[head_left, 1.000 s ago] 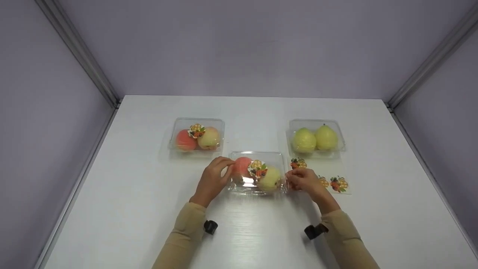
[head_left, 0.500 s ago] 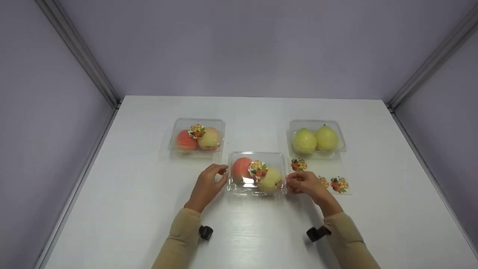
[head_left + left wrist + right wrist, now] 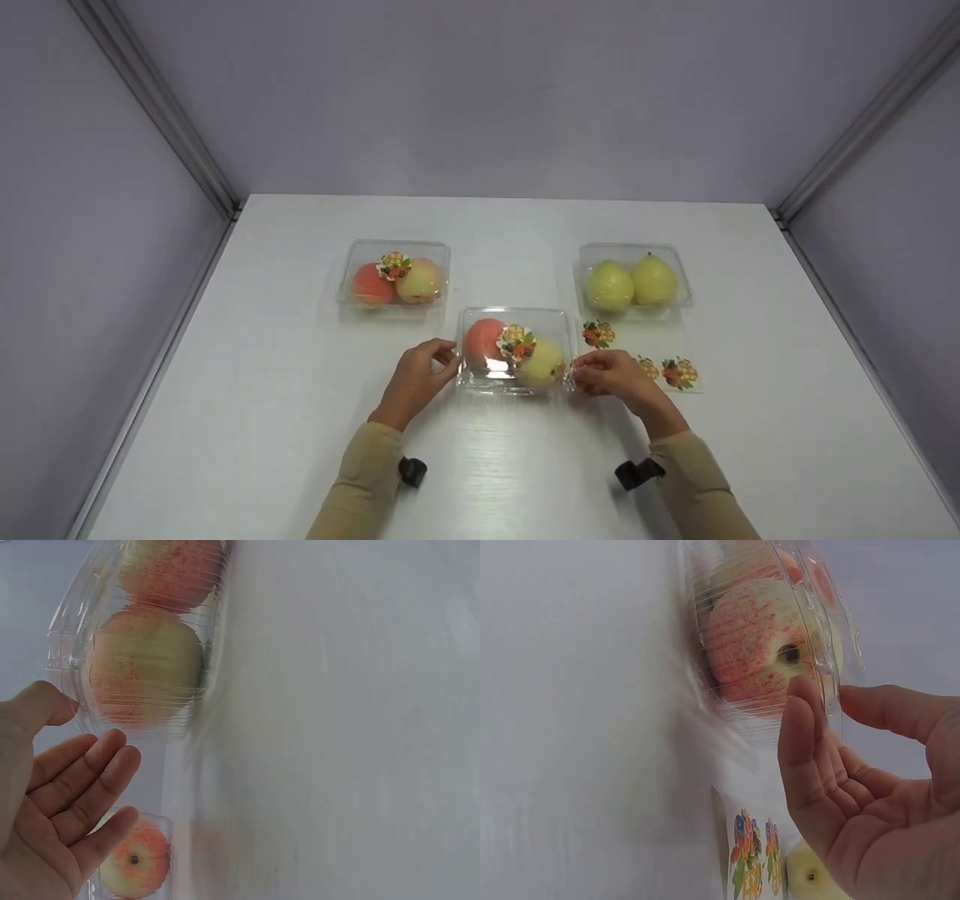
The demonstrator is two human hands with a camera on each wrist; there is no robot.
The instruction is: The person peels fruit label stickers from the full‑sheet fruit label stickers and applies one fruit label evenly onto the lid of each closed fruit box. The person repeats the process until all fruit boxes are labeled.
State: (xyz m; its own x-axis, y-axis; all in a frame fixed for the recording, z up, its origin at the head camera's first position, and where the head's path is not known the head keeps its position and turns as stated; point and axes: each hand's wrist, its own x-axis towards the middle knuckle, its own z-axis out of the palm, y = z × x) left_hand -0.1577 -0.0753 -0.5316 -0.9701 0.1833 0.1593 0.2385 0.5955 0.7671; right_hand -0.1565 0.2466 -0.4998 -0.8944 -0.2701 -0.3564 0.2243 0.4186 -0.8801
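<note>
A clear plastic fruit container (image 3: 551,322) sits in the middle of the table, holding a reddish fruit (image 3: 484,341) and a pale yellow one (image 3: 541,364). On its lid lies a round fruit-print sticker (image 3: 517,343). At the container's left side is my left hand (image 3: 416,379), fingers loosely bent. In the left wrist view its thumb (image 3: 56,705) is at the rim corner, while the other fingers lie apart from the box. My right hand (image 3: 615,375) is at the right side, with thumb (image 3: 881,705) and index finger about the rim, holding it.
A stickered container (image 3: 360,251) with two reddish fruits stands at back left. Another container (image 3: 679,262) with two yellow-green fruits stands at back right, without a visible sticker. In front of it lies a sticker sheet (image 3: 645,334), partly covered by my right hand.
My left hand has drawn back from the container's upper left side and come down to its left edge. The right hand and the container have stayed nearly still.
</note>
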